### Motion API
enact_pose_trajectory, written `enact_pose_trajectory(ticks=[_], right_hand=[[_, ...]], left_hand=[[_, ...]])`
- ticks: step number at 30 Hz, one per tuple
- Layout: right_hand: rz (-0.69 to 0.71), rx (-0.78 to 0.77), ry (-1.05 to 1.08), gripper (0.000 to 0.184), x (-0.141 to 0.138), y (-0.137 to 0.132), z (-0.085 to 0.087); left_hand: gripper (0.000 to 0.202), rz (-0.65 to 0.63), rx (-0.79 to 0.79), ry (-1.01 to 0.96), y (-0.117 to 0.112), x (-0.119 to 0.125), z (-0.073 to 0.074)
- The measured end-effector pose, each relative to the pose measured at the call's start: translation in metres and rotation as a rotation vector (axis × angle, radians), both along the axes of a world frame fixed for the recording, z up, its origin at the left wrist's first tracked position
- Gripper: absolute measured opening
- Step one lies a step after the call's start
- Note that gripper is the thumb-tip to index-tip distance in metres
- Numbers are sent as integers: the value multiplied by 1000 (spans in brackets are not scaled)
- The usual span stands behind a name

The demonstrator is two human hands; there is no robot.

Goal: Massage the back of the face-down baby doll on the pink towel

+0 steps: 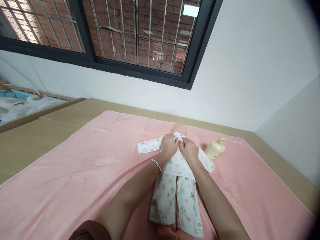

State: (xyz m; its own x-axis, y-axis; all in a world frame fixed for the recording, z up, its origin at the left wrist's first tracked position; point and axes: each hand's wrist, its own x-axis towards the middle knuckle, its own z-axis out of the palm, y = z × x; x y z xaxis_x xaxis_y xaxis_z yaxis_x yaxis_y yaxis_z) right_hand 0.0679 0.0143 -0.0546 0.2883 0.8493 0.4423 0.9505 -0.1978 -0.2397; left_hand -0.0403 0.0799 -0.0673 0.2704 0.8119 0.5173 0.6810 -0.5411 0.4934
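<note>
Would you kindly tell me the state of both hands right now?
Left hand: curled on the upper shirt; grip unclear.
Right hand: curled, also on the shirt; grip unclear.

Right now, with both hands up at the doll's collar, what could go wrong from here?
The bottle is close beside the sleeve near the right hand, so a sideways sweep might knock it. The left hand and right hand crowd together at the collar, so a hard tug could drag the doll. The bracelet on the left wrist is near the shirt and might snag it.
</note>
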Motion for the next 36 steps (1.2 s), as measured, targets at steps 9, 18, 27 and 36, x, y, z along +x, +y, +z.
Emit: enact_pose_trajectory(ticks=[9,18,27,36], right_hand=[[105,-53,-17,48,18,15,-13],[15,92,-93,33,0,2,-6],[90,-30,-29,48,14,13,-9],[95,78,98,42,8,5,-7]], left_hand=[[22,-184,2,-32,14,0,-6],[15,-37,99,-57,5,2,-7],[23,-120,-32,7,11,1,-4],[18,-91,41,-45,7,0,-5]])
